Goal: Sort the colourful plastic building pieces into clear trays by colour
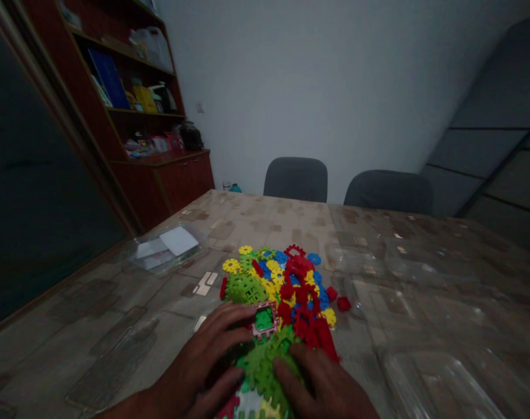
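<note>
A heap of interlocking plastic building pieces [274, 276] lies on the table in front of me: yellow and blue notched discs, red toothed pieces and green square panels. My left hand [212, 355] rests at the heap's near left side, fingers spread and slightly bent. Its fingertips are by a pink square frame [265, 319] and the green pieces. On the near right, my right hand [320, 381] touches a bunch of green toothed pieces [265, 364], thumb and forefinger apart. Below them, white and yellow pieces [251, 402] show between my hands. The undersides of both hands are hidden.
A clear plastic bag with white papers [177, 241] lies on the patterned table [160, 308] to the left. Clear plastic packaging [440, 378] covers part of the right side. Two grey chairs [295, 179] stand beyond the far edge. A wooden shelf cabinet [160, 157] is at back left.
</note>
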The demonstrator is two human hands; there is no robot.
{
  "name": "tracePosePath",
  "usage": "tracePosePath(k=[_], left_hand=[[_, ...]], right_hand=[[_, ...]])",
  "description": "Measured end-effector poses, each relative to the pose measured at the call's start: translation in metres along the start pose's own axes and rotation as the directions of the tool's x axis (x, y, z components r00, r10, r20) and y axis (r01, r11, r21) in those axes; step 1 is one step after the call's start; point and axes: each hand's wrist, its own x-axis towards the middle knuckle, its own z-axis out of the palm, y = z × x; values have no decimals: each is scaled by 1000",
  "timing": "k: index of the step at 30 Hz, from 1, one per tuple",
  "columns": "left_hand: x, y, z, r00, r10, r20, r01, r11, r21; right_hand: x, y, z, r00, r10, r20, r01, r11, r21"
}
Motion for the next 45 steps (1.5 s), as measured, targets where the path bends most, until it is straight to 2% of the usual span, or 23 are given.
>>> tracePosePath(k=[3,5,8,10,17,20,24,26,28,30,33,35,37,41,45], left_hand=[[4,-7,2,995,-103,-16,102,994,-35],[5,-10,2,991,-123,-44,121,992,-37],[6,-11,2,993,-95,-67,93,995,-35],[7,-9,2,994,-74,-77,72,997,-30],[6,-6,3,998,-20,-53,21,1000,17],[3,-9,4,999,-10,-44,12,999,44],[0,-9,5,998,39,-40,-36,996,81],[0,-6,4,997,60,-45,-57,995,78],[2,-2,1,996,79,-37,-77,995,71],[7,2,-4,994,107,5,-107,991,78],[22,4,-12,992,115,50,-121,985,125],[36,3,-14,994,100,52,-107,982,155],[51,-1,-13,996,80,47,-88,980,178],[70,-13,-10,999,41,6,-42,974,222],[67,-26,-10,1000,-10,14,6,967,256]], right_hand=[[3,25,-9,997,54,60,-56,998,35],[2,34,-14,992,98,78,-107,987,120],[-1,40,-23,990,132,40,-138,957,253],[-2,41,-28,990,143,10,-140,948,285],[-2,41,-35,995,92,24,-95,969,226],[3,39,-41,987,157,24,-157,950,268],[15,46,-70,961,275,-3,-259,910,322],[20,60,-90,935,351,-48,-316,888,334],[21,83,-109,886,454,-97,-400,852,338],[17,112,-126,804,582,-121,-520,788,329],[12,159,-141,674,737,-53,-686,650,326],[13,186,-143,620,784,-9,-739,588,329],[19,208,-136,602,798,17,-756,563,332],[39,236,-108,627,771,114,-754,563,339],[55,251,-82,652,737,181,-751,593,290]])
